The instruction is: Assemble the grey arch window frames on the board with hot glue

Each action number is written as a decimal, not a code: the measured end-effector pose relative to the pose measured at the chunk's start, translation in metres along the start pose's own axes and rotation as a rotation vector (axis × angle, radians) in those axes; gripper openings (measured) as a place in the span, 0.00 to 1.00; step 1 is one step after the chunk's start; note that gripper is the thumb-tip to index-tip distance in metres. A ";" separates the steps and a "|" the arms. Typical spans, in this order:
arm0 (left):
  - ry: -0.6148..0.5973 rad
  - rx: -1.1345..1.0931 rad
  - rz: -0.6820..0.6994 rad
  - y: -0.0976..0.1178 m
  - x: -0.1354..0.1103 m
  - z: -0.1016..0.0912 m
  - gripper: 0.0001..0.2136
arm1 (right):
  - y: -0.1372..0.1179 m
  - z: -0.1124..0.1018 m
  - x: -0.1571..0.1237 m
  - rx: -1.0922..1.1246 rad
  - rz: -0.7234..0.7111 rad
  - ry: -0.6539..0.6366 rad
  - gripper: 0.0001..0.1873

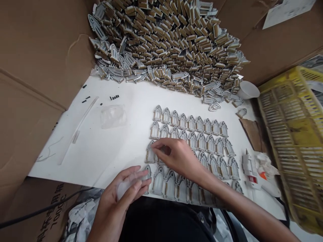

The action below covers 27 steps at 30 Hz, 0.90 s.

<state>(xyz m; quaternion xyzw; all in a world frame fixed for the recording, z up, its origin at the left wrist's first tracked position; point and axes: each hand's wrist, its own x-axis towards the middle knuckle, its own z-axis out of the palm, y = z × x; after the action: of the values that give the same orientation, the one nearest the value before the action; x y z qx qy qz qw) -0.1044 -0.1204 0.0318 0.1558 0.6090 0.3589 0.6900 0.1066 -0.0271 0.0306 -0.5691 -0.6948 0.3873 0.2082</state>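
- The desk point(136, 114) is white and lies flat under the fingers, with tall brown cardboard walls point(37, 50) at its sides.
- A big heap of window pieces point(174, 43) stands far past the fingers, and a white cup point(248, 90) sits at its right end.
- A yellow crate point(290, 134) is well to the right of both hands. Nearer the fingers is a white tool point(252, 171) with a pointed tip.
- Past the left fingers lie a clear plastic sheet point(113, 116) and tiny black bits point(114, 97).
- The right hand point(179, 153) and its arm hide some of the pieces in the rows.
- Its thumb and finger tips are pinched together at a window piece point(150, 156), the first in the third row from the top. I can't tell if anything is between them.
- The left hand point(128, 195) grips some cloudy plastic point(122, 189), just beside the bottom row.
- The window piece is gray, with a pointed top, a pale middle and brown edges. It lies flat on the desk.
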 end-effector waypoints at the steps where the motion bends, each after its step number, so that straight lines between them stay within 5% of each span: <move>1: 0.006 -0.002 0.007 0.000 0.000 -0.001 0.29 | 0.000 0.000 0.000 0.004 0.001 -0.005 0.10; 11: 0.035 0.066 0.027 0.000 0.001 -0.005 0.30 | -0.006 -0.005 -0.003 -0.064 -0.034 0.010 0.11; 18: 0.052 0.218 0.117 0.004 -0.014 0.017 0.28 | -0.029 -0.015 -0.038 0.311 -0.039 -0.248 0.12; 27: 0.027 0.208 0.104 -0.001 -0.013 0.026 0.30 | -0.004 -0.023 -0.035 0.222 0.027 -0.051 0.08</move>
<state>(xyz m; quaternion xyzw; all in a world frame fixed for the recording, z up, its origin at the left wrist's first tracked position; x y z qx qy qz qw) -0.0795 -0.1242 0.0460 0.2529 0.6432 0.3312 0.6424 0.1301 -0.0533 0.0534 -0.5419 -0.6450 0.4790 0.2469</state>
